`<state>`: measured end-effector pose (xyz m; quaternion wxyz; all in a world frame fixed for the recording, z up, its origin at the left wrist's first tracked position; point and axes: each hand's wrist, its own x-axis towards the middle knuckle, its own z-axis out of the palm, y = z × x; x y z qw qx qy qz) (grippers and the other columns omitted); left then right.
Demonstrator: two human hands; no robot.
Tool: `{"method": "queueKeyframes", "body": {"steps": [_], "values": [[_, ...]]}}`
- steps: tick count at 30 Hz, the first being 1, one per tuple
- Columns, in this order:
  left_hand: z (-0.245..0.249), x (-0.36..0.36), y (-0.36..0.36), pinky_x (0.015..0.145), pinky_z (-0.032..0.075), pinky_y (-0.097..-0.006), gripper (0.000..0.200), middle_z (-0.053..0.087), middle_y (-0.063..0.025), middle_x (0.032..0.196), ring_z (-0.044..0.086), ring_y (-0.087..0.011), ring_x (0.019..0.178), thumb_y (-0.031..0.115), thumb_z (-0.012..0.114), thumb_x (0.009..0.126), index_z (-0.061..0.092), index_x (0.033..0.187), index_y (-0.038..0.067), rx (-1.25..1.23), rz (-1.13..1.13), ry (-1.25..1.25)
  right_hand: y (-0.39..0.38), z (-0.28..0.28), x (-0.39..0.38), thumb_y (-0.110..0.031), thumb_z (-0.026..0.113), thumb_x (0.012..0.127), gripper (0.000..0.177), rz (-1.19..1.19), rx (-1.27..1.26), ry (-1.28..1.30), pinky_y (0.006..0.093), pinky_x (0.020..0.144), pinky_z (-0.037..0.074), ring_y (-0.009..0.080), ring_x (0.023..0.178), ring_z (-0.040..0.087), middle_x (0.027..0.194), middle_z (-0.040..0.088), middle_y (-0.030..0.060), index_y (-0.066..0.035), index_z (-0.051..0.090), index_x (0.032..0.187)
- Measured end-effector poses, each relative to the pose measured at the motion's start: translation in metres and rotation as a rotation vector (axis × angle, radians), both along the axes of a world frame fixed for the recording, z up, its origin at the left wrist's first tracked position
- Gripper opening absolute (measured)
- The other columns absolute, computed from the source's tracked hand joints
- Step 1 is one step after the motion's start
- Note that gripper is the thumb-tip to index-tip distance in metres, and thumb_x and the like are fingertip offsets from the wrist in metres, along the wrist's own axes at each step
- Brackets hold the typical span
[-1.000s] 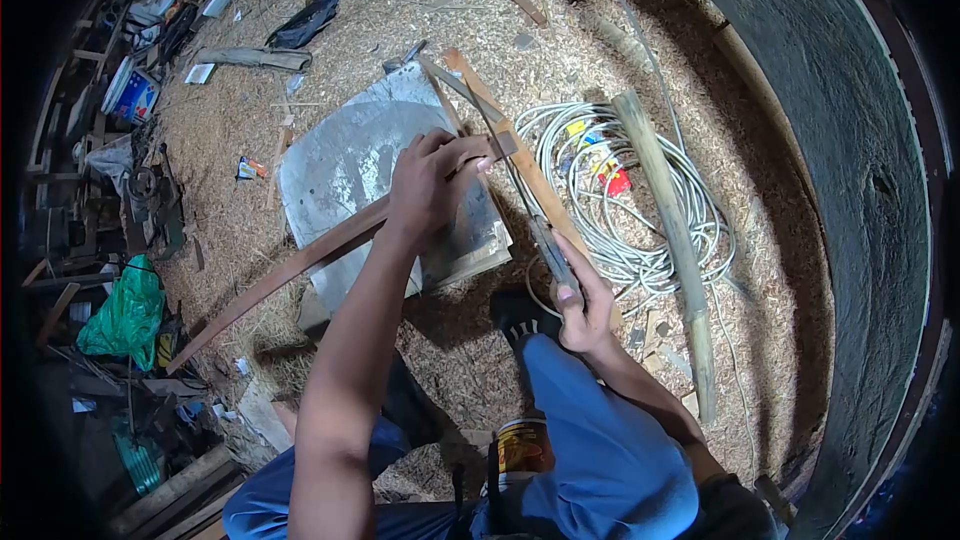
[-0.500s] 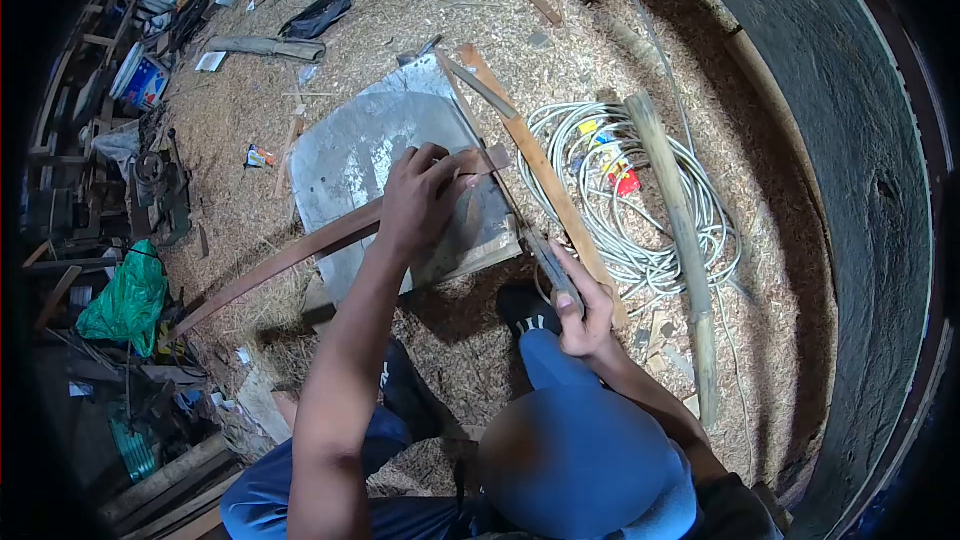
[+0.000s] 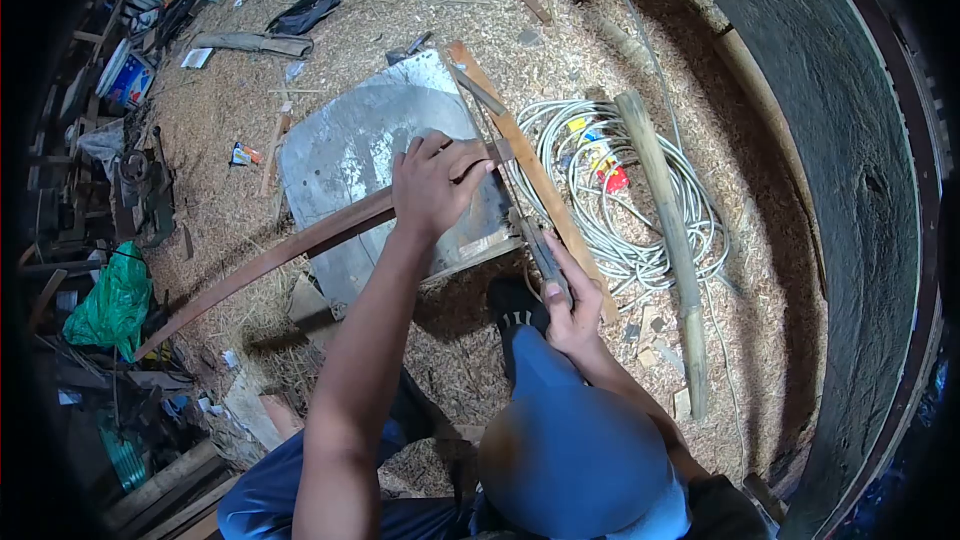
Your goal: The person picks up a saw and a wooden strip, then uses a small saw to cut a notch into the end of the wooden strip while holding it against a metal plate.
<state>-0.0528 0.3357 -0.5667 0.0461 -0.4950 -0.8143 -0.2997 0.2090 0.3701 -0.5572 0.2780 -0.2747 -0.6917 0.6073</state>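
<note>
My left hand (image 3: 432,185) is closed around a long reddish-brown wooden strip (image 3: 330,230), pressing it on a worn grey-topped board (image 3: 340,155). The strip's end reaches past the board's right edge. In my right hand (image 3: 573,315) is the dark handle of what looks like a handsaw (image 3: 543,258), its thin blade seen edge-on. The blade runs up along the board's right edge, across the strip near its end, close to my left fingers. Whether it has cut into the wood is too small to tell.
Right of the board lie a flat wooden slat (image 3: 545,175), a coiled pale cable (image 3: 640,250) and a round pole (image 3: 672,210). Wood shavings (image 3: 420,15) cover the ground. A green plastic bag (image 3: 110,295) and scrap wood lie at left. A dark wall-like surface (image 3: 850,140) curves along the right.
The whole view has shifted slightly. The strip's end sits a little farther right relative to the surroundings. Both hands keep their grips, on the strip and the saw handle.
</note>
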Motion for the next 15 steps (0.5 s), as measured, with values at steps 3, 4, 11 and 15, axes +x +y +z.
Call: {"method": "queueKeyframes", "body": {"steps": [3,4,11,15], "values": [[0.001,0.006,0.001,0.084,0.045,-0.0419,0.026,0.064,-0.0020,0.090,0.063,-0.0266,0.093,0.038,0.082,0.085,0.081,0.104,0.019,-0.026,0.055,-0.030,-0.004,-0.003,-0.005,-0.009,0.053,0.096,0.055,0.000,0.025,-0.025,0.0269,0.069,0.047,0.0103,0.070,0.052,0.090,0.065,0.0079,0.006,0.053,0.149],[0.002,0.007,0.001,0.084,0.045,-0.0419,0.026,0.064,-0.0020,0.090,0.063,-0.0266,0.093,0.038,0.082,0.085,0.081,0.104,0.019,-0.023,0.061,-0.028,-0.005,-0.006,-0.007,-0.008,0.053,0.096,0.055,-0.027,0.035,0.009,0.0269,0.067,0.046,0.0097,0.068,0.051,0.087,0.063,0.0057,0.006,0.054,0.149],[0.001,0.000,-0.004,0.085,0.046,-0.0457,0.022,0.066,0.0030,0.096,0.064,-0.0233,0.100,0.041,0.077,0.089,0.082,0.104,0.027,-0.034,0.013,-0.166,0.012,-0.020,0.003,-0.003,0.049,0.094,0.054,-0.028,-0.158,-0.003,0.0261,0.070,0.049,0.0096,0.074,0.057,0.093,0.070,0.0086,0.006,0.056,0.147],[0.000,-0.003,0.000,0.085,0.048,-0.0456,0.020,0.068,0.0032,0.099,0.064,-0.0235,0.101,0.039,0.075,0.090,0.081,0.102,0.025,-0.021,-0.025,-0.175,0.013,-0.015,0.004,-0.003,0.049,0.092,0.054,-0.029,-0.097,-0.080,0.0277,0.078,0.050,0.0117,0.085,0.061,0.099,0.071,0.0128,0.006,0.059,0.144]]}}
